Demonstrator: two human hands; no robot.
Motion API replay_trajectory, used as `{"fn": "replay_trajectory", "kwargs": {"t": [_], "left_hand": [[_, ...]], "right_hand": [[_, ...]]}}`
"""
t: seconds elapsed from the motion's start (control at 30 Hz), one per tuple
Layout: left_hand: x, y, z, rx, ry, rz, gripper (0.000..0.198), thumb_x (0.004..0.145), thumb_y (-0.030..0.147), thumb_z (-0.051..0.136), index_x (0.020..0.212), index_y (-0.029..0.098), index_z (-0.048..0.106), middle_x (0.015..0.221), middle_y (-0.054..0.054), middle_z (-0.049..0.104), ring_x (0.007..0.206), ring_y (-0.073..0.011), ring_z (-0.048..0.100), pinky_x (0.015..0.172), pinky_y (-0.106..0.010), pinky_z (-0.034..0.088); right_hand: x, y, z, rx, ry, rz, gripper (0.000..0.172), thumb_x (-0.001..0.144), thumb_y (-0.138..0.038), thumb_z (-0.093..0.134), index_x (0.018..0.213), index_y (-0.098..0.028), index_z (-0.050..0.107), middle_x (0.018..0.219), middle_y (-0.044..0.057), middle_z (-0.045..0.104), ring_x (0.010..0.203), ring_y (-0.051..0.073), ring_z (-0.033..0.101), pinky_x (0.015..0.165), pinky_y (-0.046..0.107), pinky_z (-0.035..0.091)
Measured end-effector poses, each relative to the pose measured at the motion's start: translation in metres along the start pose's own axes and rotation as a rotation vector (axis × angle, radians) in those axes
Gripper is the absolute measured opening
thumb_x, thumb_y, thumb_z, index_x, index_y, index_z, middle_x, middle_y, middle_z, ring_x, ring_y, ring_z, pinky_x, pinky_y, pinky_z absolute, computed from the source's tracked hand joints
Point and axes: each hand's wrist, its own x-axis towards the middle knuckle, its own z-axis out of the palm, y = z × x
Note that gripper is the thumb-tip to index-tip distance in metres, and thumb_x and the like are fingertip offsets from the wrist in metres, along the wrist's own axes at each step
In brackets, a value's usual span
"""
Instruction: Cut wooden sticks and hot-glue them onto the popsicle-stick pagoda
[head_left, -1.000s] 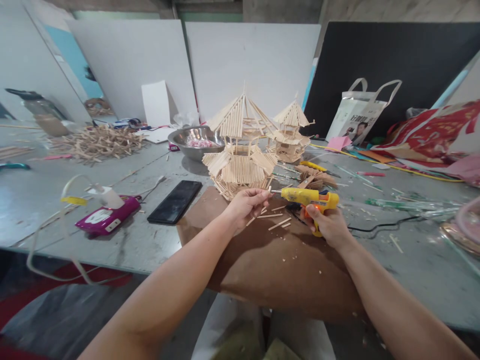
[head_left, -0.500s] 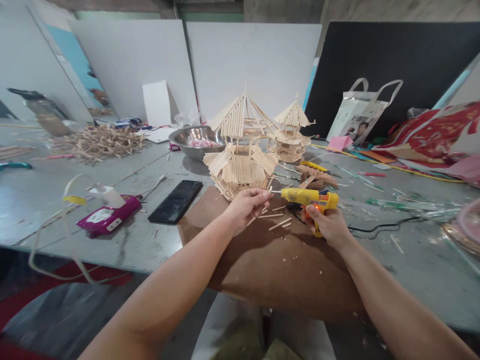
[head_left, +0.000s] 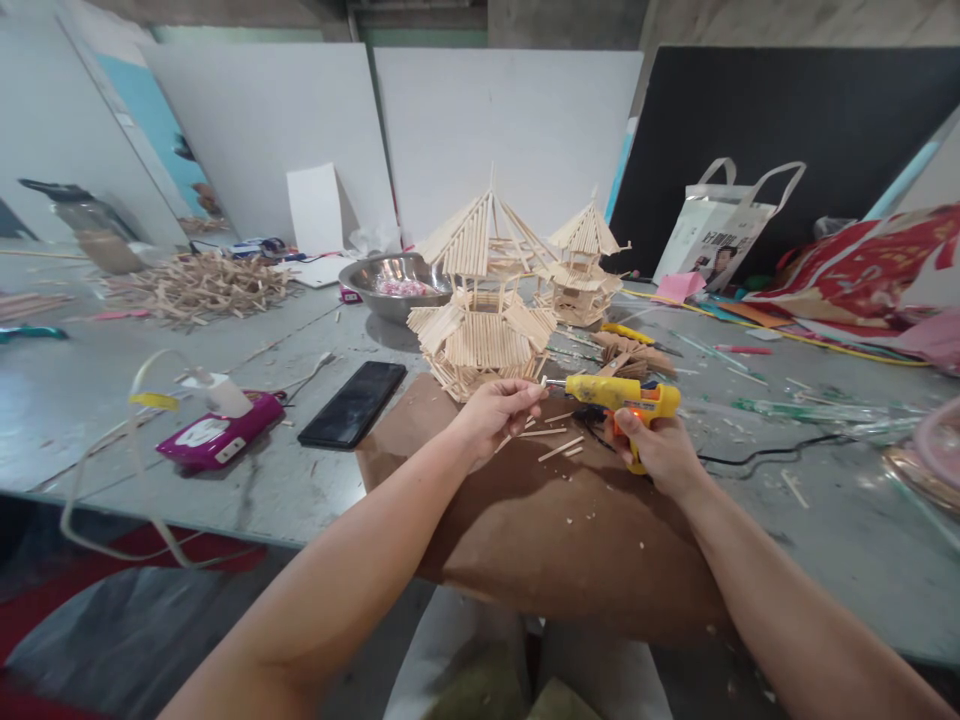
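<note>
In the head view my right hand (head_left: 654, 440) grips a yellow hot glue gun (head_left: 622, 397), its nozzle pointing left. My left hand (head_left: 504, 412) is closed in a pinch on a small wooden stick (head_left: 543, 382), whose end is at the nozzle tip. Right behind my left hand stands a pagoda model (head_left: 484, 335) built of thin wooden sticks, one side of its upper roof partly uncovered. Several loose sticks (head_left: 561, 448) lie below the nozzle on a brown board (head_left: 517, 540).
A smaller stick pagoda (head_left: 581, 265) stands behind. Left are a black phone (head_left: 352, 404), a purple power strip (head_left: 221, 430), a metal bowl (head_left: 394, 285) and a stick heap (head_left: 199, 285). Yellow-handled pliers (head_left: 630, 333) and a black cord (head_left: 772, 448) lie right.
Hardly anything differs. The glue gun and both hands have shifted very slightly in view, with the nozzle still at the stick's end.
</note>
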Motion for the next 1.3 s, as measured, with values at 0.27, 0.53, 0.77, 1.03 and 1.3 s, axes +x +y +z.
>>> {"fn": "replay_trajectory", "kwargs": {"t": [0.27,0.53,0.77,1.03,1.3], "left_hand": [[-0.001,-0.002,0.002,0.056,0.006,0.026,0.022,0.06,0.032,0.065,0.062,0.012,0.054,0.05,0.003,0.053,0.029,0.0003,0.031,0.033,-0.017,0.015],[-0.017,0.039,-0.022,0.27,0.235,0.271,0.021,0.061,0.032,0.063,0.059,0.012,0.056,0.052,0.002,0.055,0.031,-0.0005,0.035,0.032,-0.017,0.019],[-0.017,0.101,-0.062,0.471,0.447,0.498,0.016,0.063,0.027,0.062,0.061,0.012,0.058,0.052,0.002,0.055,0.031,-0.0003,0.035,0.031,-0.017,0.022],[-0.01,0.127,-0.061,0.579,0.519,0.469,0.012,0.065,0.021,0.062,0.063,0.009,0.059,0.05,0.001,0.055,0.029,0.001,0.033,0.031,-0.017,0.023],[-0.008,0.135,-0.06,0.66,0.514,0.451,0.011,0.065,0.018,0.062,0.058,0.01,0.058,0.049,0.0,0.055,0.029,0.0008,0.032,0.031,-0.017,0.021]], "right_hand": [[0.001,-0.002,0.001,0.033,0.049,0.006,0.039,0.057,-0.052,0.061,0.059,-0.014,0.052,0.047,-0.001,0.051,0.029,0.004,0.036,0.026,0.018,0.026],[0.0,-0.003,-0.001,0.066,0.094,0.011,0.039,0.059,-0.053,0.06,0.058,-0.014,0.051,0.05,-0.001,0.052,0.029,0.004,0.037,0.027,0.018,0.028],[-0.001,-0.004,-0.001,0.074,0.054,-0.02,0.039,0.06,-0.054,0.058,0.058,-0.015,0.051,0.052,0.0,0.052,0.029,0.004,0.036,0.029,0.02,0.03],[-0.001,-0.001,-0.003,0.055,0.039,-0.012,0.038,0.062,-0.053,0.057,0.059,-0.016,0.05,0.051,0.001,0.052,0.03,0.005,0.036,0.029,0.02,0.029],[-0.001,-0.001,-0.004,0.041,0.034,-0.002,0.039,0.062,-0.054,0.056,0.057,-0.015,0.051,0.05,0.001,0.052,0.031,0.005,0.037,0.029,0.019,0.026]]}}
